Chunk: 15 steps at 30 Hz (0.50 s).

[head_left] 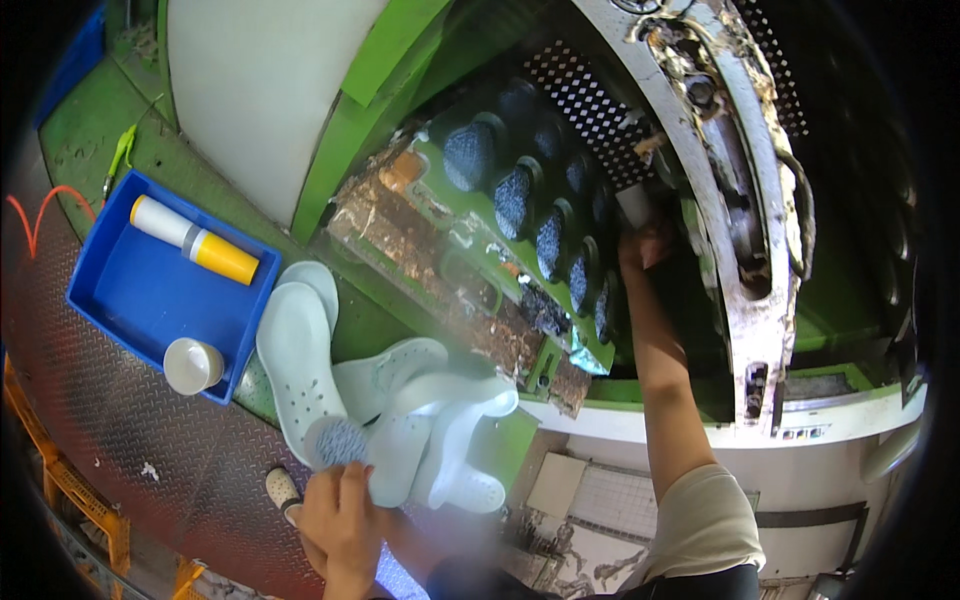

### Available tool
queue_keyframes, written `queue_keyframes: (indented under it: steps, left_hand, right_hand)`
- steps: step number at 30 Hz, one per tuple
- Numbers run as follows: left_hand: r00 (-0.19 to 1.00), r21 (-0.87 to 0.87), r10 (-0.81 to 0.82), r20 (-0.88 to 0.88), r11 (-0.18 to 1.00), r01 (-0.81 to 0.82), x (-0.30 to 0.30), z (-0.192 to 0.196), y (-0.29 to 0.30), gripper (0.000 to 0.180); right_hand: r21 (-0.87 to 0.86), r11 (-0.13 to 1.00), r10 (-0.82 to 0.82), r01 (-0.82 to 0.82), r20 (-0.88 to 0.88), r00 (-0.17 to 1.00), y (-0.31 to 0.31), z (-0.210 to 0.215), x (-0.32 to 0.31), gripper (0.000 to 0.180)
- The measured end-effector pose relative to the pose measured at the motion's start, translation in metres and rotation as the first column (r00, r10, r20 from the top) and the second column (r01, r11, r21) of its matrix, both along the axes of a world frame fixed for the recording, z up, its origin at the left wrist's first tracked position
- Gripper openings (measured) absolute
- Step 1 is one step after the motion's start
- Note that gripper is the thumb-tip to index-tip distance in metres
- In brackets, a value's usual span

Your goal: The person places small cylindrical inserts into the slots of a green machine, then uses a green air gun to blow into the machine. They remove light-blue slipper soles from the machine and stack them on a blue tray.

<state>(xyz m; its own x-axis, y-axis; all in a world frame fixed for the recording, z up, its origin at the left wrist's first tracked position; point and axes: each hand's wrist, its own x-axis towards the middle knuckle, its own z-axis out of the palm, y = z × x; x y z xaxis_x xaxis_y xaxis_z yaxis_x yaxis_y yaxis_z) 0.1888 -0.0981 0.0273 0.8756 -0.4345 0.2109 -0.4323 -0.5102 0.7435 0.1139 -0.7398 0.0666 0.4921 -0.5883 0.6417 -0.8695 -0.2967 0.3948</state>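
Note:
My left hand (342, 515) is at the lower middle, its fingers closed round a round cup (337, 443) full of grey-blue speckled granules. That cup is held over a heap of pale mint shoe-shaped pieces (295, 350), some with small holes. My right arm reaches deep into the green machine, where my right hand (648, 245) is in shadow beside a white cup (633, 205) that it appears to grip. Left of that hand, several round dark holders (513, 202) contain similar speckled granules.
A blue tray (150, 310) at left holds a yellow-and-white stack of cups (195, 240) and a white cup (193, 366) at its near corner. A scuffed metal arm (735, 200) curves beside my right arm. A crusted ledge (420, 230) edges the holders. A green-handled tool (120, 150) lies behind the tray.

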Motion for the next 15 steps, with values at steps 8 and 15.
queue_keyframes:
  steps: [8,15]
  left_hand:
    - [0.966,-0.4,-0.228,0.125,0.879,0.259,0.02,0.097,-0.023,0.025]
    - [0.896,-0.349,-0.396,0.202,0.826,0.443,0.002,0.125,-0.042,0.041]
  right_hand:
    - [0.719,-0.021,0.409,-0.695,0.64,0.65,0.37,0.012,-0.024,0.068]
    - [0.633,-0.335,-0.072,-0.698,0.721,0.689,0.432,0.033,-0.041,0.064]
